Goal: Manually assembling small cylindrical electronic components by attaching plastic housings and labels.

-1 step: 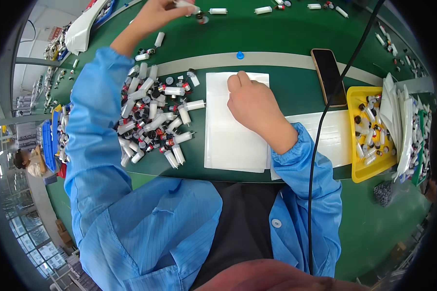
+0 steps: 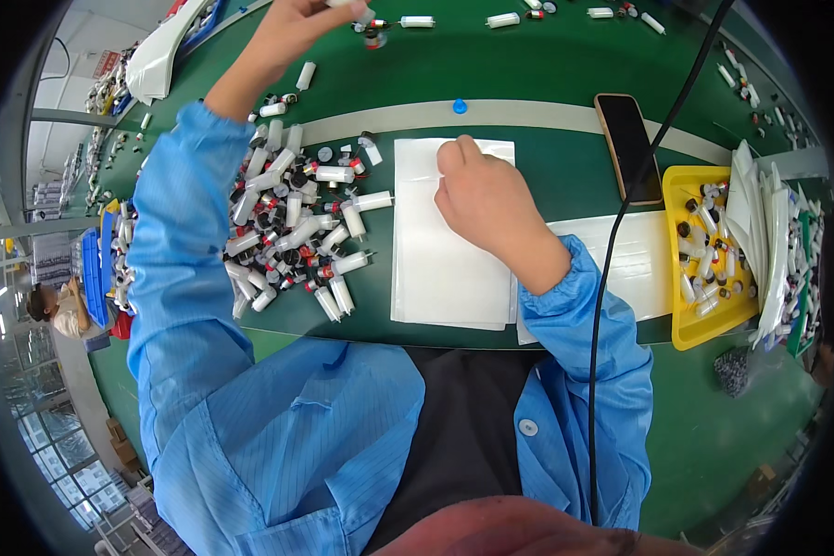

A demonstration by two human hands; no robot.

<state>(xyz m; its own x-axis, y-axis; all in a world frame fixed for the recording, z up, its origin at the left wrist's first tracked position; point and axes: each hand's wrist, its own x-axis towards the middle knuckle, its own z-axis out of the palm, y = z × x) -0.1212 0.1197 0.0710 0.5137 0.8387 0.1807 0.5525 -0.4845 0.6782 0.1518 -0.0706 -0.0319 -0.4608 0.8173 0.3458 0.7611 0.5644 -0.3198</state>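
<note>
My left hand (image 2: 292, 35) reaches to the far left of the green bench, fingers closed on a small white cylindrical part (image 2: 366, 16). Just beyond its fingertips lies a small part with a dark red end (image 2: 372, 41). My right hand (image 2: 491, 199) is closed, thumb against bent fingers, over a stack of white plastic sheets or bags (image 2: 445, 287); whatever it may hold is hidden. Left of the stack spreads a heap of small white cylinders with black and red ends (image 2: 296, 232).
A yellow tray (image 2: 681, 320) with similar parts stands at the right, beside upright white bags (image 2: 746, 204). A phone (image 2: 625, 148) lies near a hanging black cable (image 2: 612, 250). A blue pushpin-like knob (image 2: 460, 107) sits on the pale strip. More cylinders (image 2: 503, 19) lie along the far side.
My left hand has shifted slightly to the left and away with the white cylinder. My right hand has barely moved.
</note>
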